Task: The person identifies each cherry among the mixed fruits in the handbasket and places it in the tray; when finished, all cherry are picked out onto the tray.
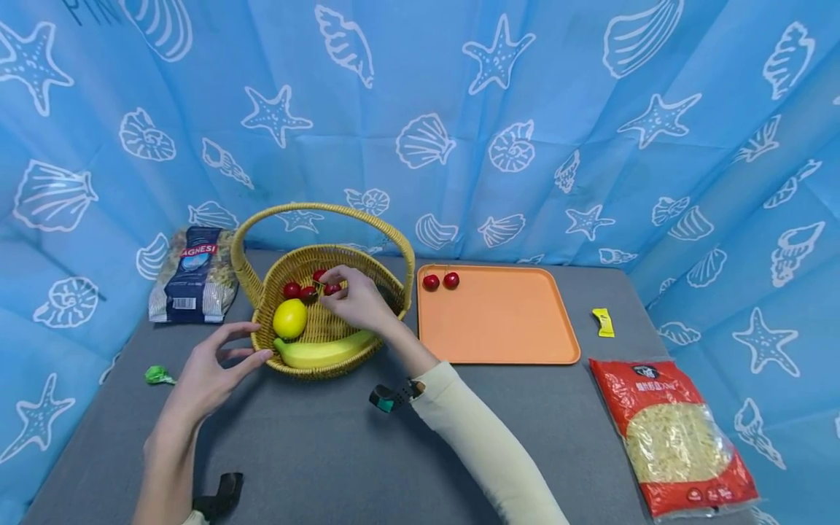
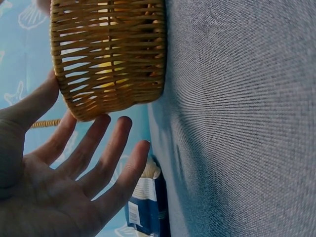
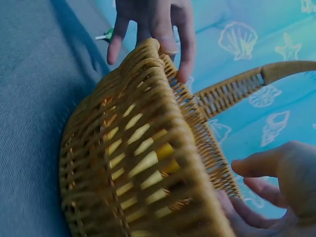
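Note:
A wicker basket (image 1: 328,372) with a tall arched handle stands left of centre. In it lie a lemon (image 1: 290,319), a banana (image 1: 324,353) and several cherries (image 1: 292,290). My left hand (image 1: 208,370) touches the basket's left rim with thumb and fingertips; in the left wrist view its fingers are spread and nearly straight. Reaching over the right side, my right hand (image 1: 357,299) is inside the basket, its bent thumb and fingers beside the cherries at the back. Its fingertips partly hide these cherries, and whether they pinch a stem cannot be made out.
Right of the basket lies an orange tray (image 1: 492,321), with two cherries (image 1: 450,280) at its back left corner. A pasta bag (image 1: 197,273) stands at the back left, a green-wrapped lollipop (image 1: 158,375) nearer. At right are a yellow wrapped sweet (image 1: 603,322) and a red food bag (image 1: 676,437).

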`<state>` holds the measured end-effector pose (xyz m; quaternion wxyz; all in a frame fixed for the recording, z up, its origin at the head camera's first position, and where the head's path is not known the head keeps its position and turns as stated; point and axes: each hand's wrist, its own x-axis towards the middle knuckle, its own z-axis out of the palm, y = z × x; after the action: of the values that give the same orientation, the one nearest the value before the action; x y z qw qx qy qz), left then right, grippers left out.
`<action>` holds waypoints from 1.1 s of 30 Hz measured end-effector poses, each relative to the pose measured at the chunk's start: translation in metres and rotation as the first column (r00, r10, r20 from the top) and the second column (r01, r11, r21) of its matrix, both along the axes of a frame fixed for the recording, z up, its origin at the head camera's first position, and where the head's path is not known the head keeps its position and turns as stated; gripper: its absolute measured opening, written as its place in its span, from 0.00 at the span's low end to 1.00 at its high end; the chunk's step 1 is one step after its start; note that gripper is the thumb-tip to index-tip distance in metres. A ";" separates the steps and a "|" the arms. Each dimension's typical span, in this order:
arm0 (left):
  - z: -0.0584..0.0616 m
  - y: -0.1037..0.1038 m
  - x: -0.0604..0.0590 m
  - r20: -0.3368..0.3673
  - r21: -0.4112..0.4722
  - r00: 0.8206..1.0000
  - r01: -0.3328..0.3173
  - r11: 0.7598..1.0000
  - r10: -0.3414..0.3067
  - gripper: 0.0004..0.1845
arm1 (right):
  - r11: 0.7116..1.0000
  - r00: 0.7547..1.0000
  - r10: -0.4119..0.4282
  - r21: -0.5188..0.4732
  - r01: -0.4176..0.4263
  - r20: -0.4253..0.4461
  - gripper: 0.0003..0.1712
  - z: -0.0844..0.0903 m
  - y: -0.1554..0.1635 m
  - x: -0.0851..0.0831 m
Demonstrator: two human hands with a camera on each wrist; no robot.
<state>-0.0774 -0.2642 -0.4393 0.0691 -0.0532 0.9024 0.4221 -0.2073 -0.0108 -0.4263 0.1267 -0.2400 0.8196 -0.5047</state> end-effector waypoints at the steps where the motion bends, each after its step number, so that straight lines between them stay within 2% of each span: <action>1: 0.000 0.000 0.000 0.002 0.000 1.000 -0.001 1.000 0.001 0.38 | 1.000 1.000 -0.006 0.009 0.006 0.010 0.22 -0.003 -0.004 -0.002; 4: 0.000 0.000 0.000 0.004 0.001 1.000 -0.005 1.000 0.005 0.38 | 0.999 0.999 -0.032 0.046 0.030 0.038 0.23 -0.009 -0.015 -0.007; 8: -0.001 0.000 0.000 -0.001 -0.002 1.000 -0.008 1.000 0.008 0.38 | 0.987 0.997 -0.061 0.152 0.054 0.041 0.24 -0.016 -0.026 -0.012; 11: -0.001 0.000 0.000 -0.005 -0.006 1.000 -0.007 1.000 0.007 0.38 | 0.971 0.998 -0.054 0.233 0.045 0.033 0.24 -0.020 -0.030 -0.012; 15: -0.001 0.001 0.000 0.000 -0.006 1.000 -0.009 1.000 0.009 0.39 | 0.963 0.999 -0.035 0.267 0.028 0.024 0.22 -0.022 -0.032 -0.012; 19: -0.001 0.000 0.000 0.012 0.002 1.000 -0.010 1.000 0.010 0.39 | 0.978 0.997 -0.075 0.198 0.068 0.023 0.19 -0.020 -0.033 -0.009; 24: -0.001 -0.001 0.001 0.015 0.003 1.000 -0.010 1.000 0.010 0.39 | 0.993 0.992 -0.118 0.011 0.117 0.037 0.14 -0.016 -0.030 -0.001; 29: -0.001 -0.001 0.001 0.008 0.006 1.000 -0.006 1.000 0.006 0.38 | 0.990 0.995 -0.093 -0.099 0.095 0.029 0.11 -0.005 -0.017 0.014; 33: -0.001 0.000 0.000 0.016 0.023 1.000 -0.012 1.000 0.012 0.38 | 0.986 0.999 -0.032 -0.162 0.029 -0.021 0.12 0.005 0.004 0.030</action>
<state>-0.0776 -0.2640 -0.4401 0.0742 -0.0612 0.8965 0.4325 -0.1773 -0.0064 -0.4211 0.0897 -0.2427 0.7810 -0.5684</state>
